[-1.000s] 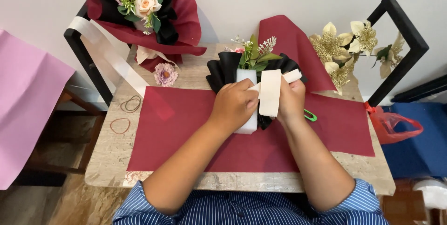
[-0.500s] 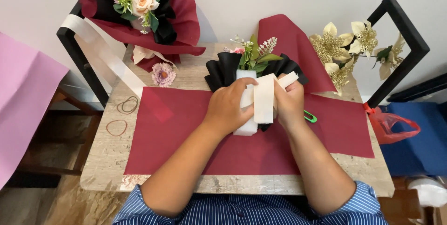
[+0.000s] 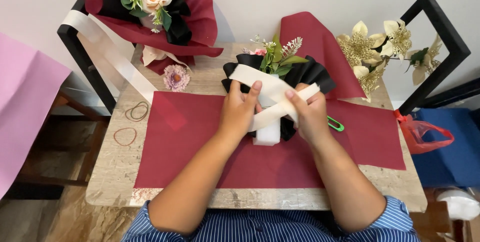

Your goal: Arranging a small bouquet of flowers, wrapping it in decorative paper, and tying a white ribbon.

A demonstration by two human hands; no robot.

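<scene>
Small black-wrapped flower bouquet at frame centre, already wrapped; wide cream ribbon crossed, not knotted. Left hand and right hand both pinching ribbon.

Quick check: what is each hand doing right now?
Left hand: closed on the cream ribbon, index finger pressing it against the small bouquet.
Right hand: closed, pinching the crossed ribbon.
</scene>
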